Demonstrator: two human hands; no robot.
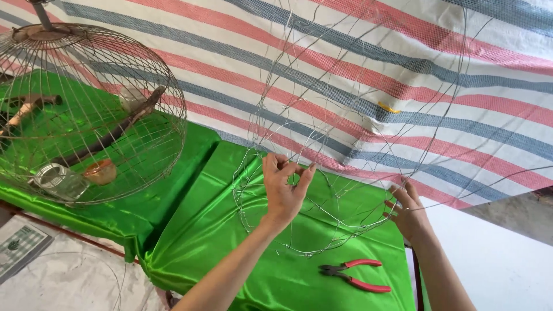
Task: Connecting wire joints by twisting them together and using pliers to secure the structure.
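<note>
Half-built wire frame (345, 144) held up above the counter (230, 230), draped in shiny green cloth, with thin wires looping up against the striped tarp (403, 63) behind. Left hand (283, 190) raised at the frame's lower left rim, fingers (303, 175) pressed together and pinching a wire strand there. Right hand (410, 212) at the frame's lower right rim, fingers (393, 205) curled around the wire in a loose grip. Just below the frame, lying flat on the green cloth: red-handled pliers (354, 275), untouched. Well to the left of the frame, a finished round wire cage (86, 109) with a branch perch, a glass jar (59, 180) and a small orange cup (101, 171) inside.
</note>
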